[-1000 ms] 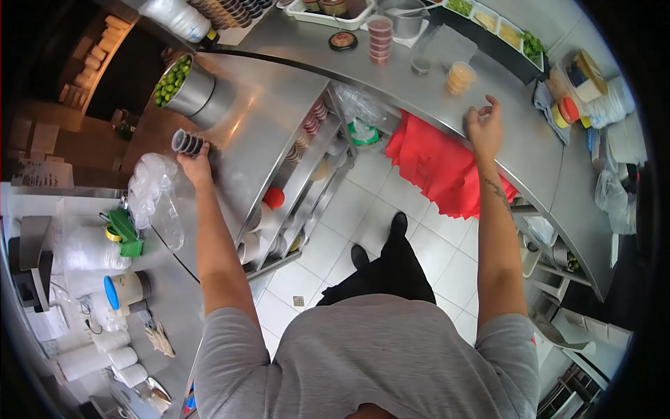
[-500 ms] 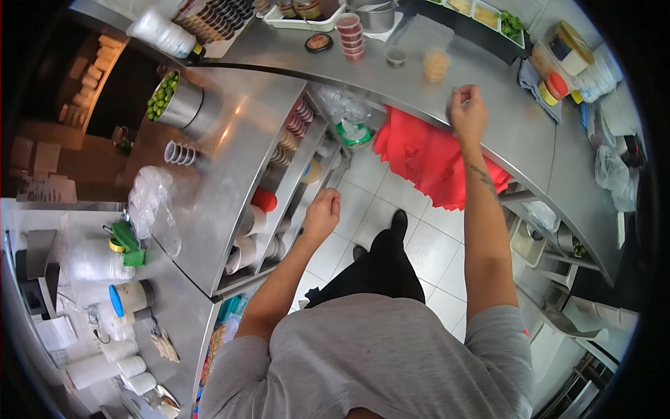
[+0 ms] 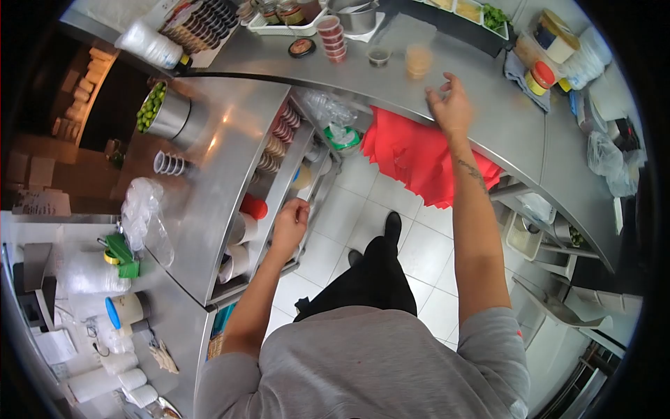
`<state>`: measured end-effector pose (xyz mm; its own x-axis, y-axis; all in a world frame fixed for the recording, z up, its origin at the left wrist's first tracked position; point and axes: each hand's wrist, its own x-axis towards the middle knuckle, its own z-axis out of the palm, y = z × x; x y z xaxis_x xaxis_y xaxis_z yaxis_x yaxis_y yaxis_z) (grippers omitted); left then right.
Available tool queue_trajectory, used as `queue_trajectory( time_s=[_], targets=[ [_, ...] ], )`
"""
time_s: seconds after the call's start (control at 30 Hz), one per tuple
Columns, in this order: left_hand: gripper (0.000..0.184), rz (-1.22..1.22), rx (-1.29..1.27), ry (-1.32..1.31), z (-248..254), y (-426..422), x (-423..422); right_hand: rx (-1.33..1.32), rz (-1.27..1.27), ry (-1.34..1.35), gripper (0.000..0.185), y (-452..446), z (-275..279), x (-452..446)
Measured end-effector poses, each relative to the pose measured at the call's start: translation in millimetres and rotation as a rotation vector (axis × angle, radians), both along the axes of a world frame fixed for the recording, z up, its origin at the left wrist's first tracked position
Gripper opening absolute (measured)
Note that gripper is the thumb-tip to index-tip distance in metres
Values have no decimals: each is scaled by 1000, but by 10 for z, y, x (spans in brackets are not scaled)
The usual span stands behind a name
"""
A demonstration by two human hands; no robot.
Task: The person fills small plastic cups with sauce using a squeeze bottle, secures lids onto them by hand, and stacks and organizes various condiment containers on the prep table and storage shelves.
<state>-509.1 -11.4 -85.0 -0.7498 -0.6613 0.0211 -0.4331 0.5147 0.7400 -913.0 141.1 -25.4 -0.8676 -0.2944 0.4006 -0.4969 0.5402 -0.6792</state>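
My left hand (image 3: 290, 222) hangs beside the open shelves of the left counter, its fingers curled; whether something small is inside cannot be made out. My right hand (image 3: 450, 105) is over the front edge of the far counter, fingers apart and holding nothing. Just left of it stands a stack of cups with pale orange contents (image 3: 418, 61). A small dark-filled cup (image 3: 379, 56) and a stack of red-filled cups (image 3: 331, 40) stand farther left. On the left counter a stack of small dark cups (image 3: 169, 163) lies on its side, apart from both hands.
A metal pot of limes (image 3: 169, 115) and a clear plastic bag (image 3: 144, 208) rest on the left counter (image 3: 227, 140). Red cloth (image 3: 419, 162) hangs beneath the far counter's edge. Stacked cups and tubs fill the shelves. A red-lidded jar (image 3: 539, 77) stands at the right.
My left hand has let go of the dark cup stack and moved right, off the counter. My right hand's fingers curled, then spread again near the counter edge. The view has shifted.
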Motion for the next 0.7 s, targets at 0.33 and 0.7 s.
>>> queue_trajectory(
  time_s=[0.33, 0.7],
  targets=[
    [8, -48, -311, 459, 1120, -576, -1675, 22, 19, 19, 53, -26, 43, 34],
    [36, -82, -704, 226, 1589, -1419, -3267, -122, 24, 22, 44, 13, 30, 93]
  ],
)
